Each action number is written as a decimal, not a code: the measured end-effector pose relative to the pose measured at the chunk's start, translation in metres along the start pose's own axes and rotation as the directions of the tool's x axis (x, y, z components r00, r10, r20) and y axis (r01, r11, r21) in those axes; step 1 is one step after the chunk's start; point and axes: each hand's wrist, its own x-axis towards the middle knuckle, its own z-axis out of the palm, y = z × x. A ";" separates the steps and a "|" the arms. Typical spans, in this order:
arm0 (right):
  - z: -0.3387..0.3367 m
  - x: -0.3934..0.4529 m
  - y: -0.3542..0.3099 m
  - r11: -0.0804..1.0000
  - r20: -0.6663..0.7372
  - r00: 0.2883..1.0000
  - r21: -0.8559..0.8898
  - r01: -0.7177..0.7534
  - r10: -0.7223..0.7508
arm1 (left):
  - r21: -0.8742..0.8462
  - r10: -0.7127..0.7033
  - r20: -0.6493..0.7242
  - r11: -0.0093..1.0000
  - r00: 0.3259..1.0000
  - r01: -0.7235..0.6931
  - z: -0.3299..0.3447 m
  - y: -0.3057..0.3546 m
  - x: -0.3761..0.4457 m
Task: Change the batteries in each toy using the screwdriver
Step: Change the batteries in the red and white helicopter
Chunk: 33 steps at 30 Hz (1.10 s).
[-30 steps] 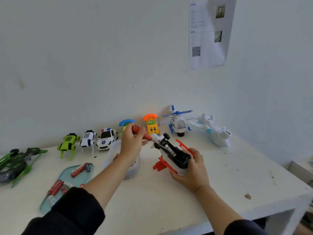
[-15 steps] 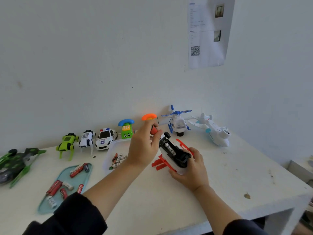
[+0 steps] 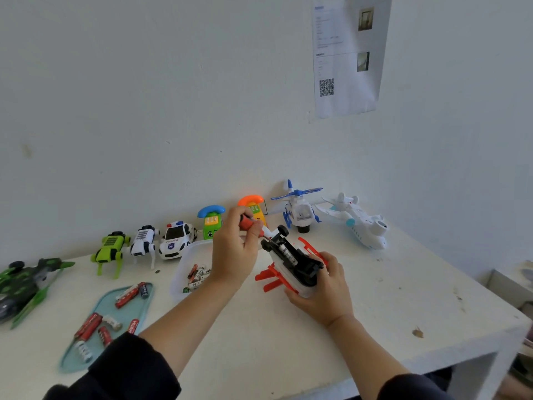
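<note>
My right hand [image 3: 320,287] grips an upturned white, red and black toy aircraft [image 3: 291,262] near the table's middle. Its black underside faces up and a battery shows in the open bay. My left hand [image 3: 235,249] holds a red-handled screwdriver [image 3: 250,223], its tip down against the toy's underside near the wheel. A clear tub [image 3: 184,269] holding several batteries sits under my left wrist. More batteries lie on a teal tray [image 3: 106,307] at the front left.
Toys line the wall: a green aircraft [image 3: 26,278], a green robot dog [image 3: 111,249], a white robot dog [image 3: 144,245], a police car [image 3: 176,239], two toy phones [image 3: 212,222], a helicopter [image 3: 300,207] and a white plane [image 3: 357,219]. The table edge [image 3: 461,359] runs front right.
My left hand has brought the screwdriver from above the tub rightward onto the toy's underside. The right hand has kept the toy in place.
</note>
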 end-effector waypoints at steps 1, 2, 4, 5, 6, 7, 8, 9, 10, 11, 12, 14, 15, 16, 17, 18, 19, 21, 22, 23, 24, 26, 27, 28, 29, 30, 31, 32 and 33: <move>0.000 0.000 0.000 1.000 0.001 1.000 -0.003 -0.003 0.003 | -0.021 -0.075 -0.039 0.997 0.996 0.074 0.000 0.000 0.003; -0.001 0.000 0.000 1.000 0.003 1.000 -0.007 -0.002 0.002 | -0.062 -0.172 -0.074 0.984 0.982 0.168 -0.001 0.000 0.005; -0.001 0.000 -0.001 1.000 0.007 1.000 -0.019 0.008 -0.008 | -0.149 -0.355 -0.096 0.929 0.930 0.339 -0.002 0.002 0.009; -0.002 0.000 -0.001 1.000 0.006 1.000 -0.026 0.013 -0.013 | -0.157 -0.396 -0.092 0.912 0.914 0.379 -0.003 0.002 0.008; -0.002 0.000 -0.001 1.000 0.006 1.000 -0.027 0.013 -0.013 | -0.154 -0.407 -0.087 0.907 0.910 0.391 -0.003 0.003 0.006; -0.002 0.000 -0.001 1.000 0.008 1.000 -0.026 0.008 -0.008 | -0.147 -0.398 -0.089 0.912 0.913 0.383 -0.003 0.002 0.004; -0.002 0.000 -0.002 1.000 0.012 1.000 -0.025 0.003 -0.003 | -0.143 -0.377 -0.102 0.921 0.921 0.361 -0.003 0.003 0.003; -0.003 0.000 -0.002 1.000 0.015 1.000 -0.025 0.002 -0.002 | -0.136 -0.342 -0.120 0.936 0.932 0.326 -0.004 0.002 0.002; -0.003 0.000 -0.001 1.000 0.020 1.000 -0.024 0.002 -0.002 | -0.125 -0.287 -0.129 0.954 0.949 0.272 -0.004 0.002 0.003; -0.003 0.001 -0.001 1.000 0.025 1.000 -0.026 0.003 -0.002 | -0.101 -0.214 -0.125 0.974 0.969 0.203 -0.003 0.003 0.004; -0.003 0.001 -0.001 1.000 0.026 1.000 -0.028 0.004 -0.003 | -0.071 -0.132 -0.104 0.990 0.986 0.125 -0.003 0.003 0.005; -0.002 0.000 -0.001 1.000 0.015 1.000 -0.023 0.004 -0.004 | -0.007 0.025 -0.035 1.000 0.999 -0.026 -0.001 0.005 0.005; -0.002 0.000 -0.001 1.000 0.010 1.000 -0.018 0.003 -0.002 | 0.014 0.075 0.004 0.997 0.997 -0.075 0.000 0.005 0.003; -0.002 0.000 -0.001 1.000 0.011 1.000 -0.016 0.000 0.000 | 0.022 0.104 0.042 0.994 0.994 -0.105 0.001 0.004 0.002; -0.002 0.000 -0.002 1.000 0.014 1.000 -0.017 -0.002 0.002 | 0.033 0.122 0.069 0.992 0.990 -0.124 0.003 0.002 0.001; -0.002 0.000 -0.002 1.000 0.012 1.000 -0.018 -0.005 0.005 | 0.045 0.133 0.077 0.990 0.988 -0.136 0.004 0.001 0.000; -0.002 0.000 -0.002 1.000 0.008 1.000 -0.018 -0.007 0.007 | 0.051 0.132 0.073 0.989 0.989 -0.136 0.004 0.000 0.000; -0.002 0.000 -0.002 1.000 0.004 1.000 -0.019 -0.006 0.006 | 0.038 0.090 0.034 0.995 0.995 -0.091 0.005 0.000 0.003; -0.002 0.000 -0.002 1.000 0.010 1.000 -0.021 -0.004 0.004 | 0.028 0.051 0.000 0.998 0.999 -0.051 0.004 0.000 0.006; -0.003 0.000 -0.002 1.000 0.019 1.000 -0.022 -0.003 0.003 | 0.022 0.001 -0.040 1.000 0.999 0.000 0.003 0.000 0.008; -0.003 0.000 -0.002 1.000 0.022 1.000 -0.024 -0.001 0.002 | 0.006 -0.056 -0.076 0.998 0.996 0.056 0.001 -0.002 0.010; -0.002 0.000 -0.002 1.000 0.017 1.000 -0.022 0.007 -0.006 | -0.039 -0.134 -0.125 0.991 0.983 0.130 -0.003 -0.005 0.011; -0.002 0.001 -0.002 1.000 0.015 1.000 -0.018 0.007 -0.007 | -0.041 -0.138 -0.132 0.990 0.982 0.134 -0.005 -0.007 0.011; -0.002 0.001 -0.002 1.000 0.016 1.000 -0.018 0.005 -0.005 | -0.040 -0.129 -0.123 0.991 0.984 0.124 -0.005 -0.008 0.010; -0.002 0.001 -0.002 1.000 0.019 1.000 -0.019 0.003 -0.002 | -0.041 -0.112 -0.107 0.993 0.988 0.109 -0.004 -0.008 0.008; -0.001 0.001 -0.002 1.000 0.019 1.000 -0.022 0.002 -0.002 | -0.039 -0.086 -0.090 0.996 0.992 0.083 -0.003 -0.007 0.006; -0.001 0.001 -0.001 1.000 0.018 1.000 -0.025 0.002 -0.002 | -0.027 -0.048 -0.074 0.999 0.996 0.046 -0.002 -0.005 0.005; -0.001 0.001 -0.001 1.000 0.018 1.000 -0.027 0.000 0.000 | -0.007 -0.008 -0.058 1.000 0.998 0.007 -0.002 -0.005 0.004; 0.000 0.001 -0.001 1.000 0.016 1.000 -0.029 -0.001 0.002 | 0.011 0.024 -0.040 1.000 0.999 -0.024 0.000 -0.005 0.004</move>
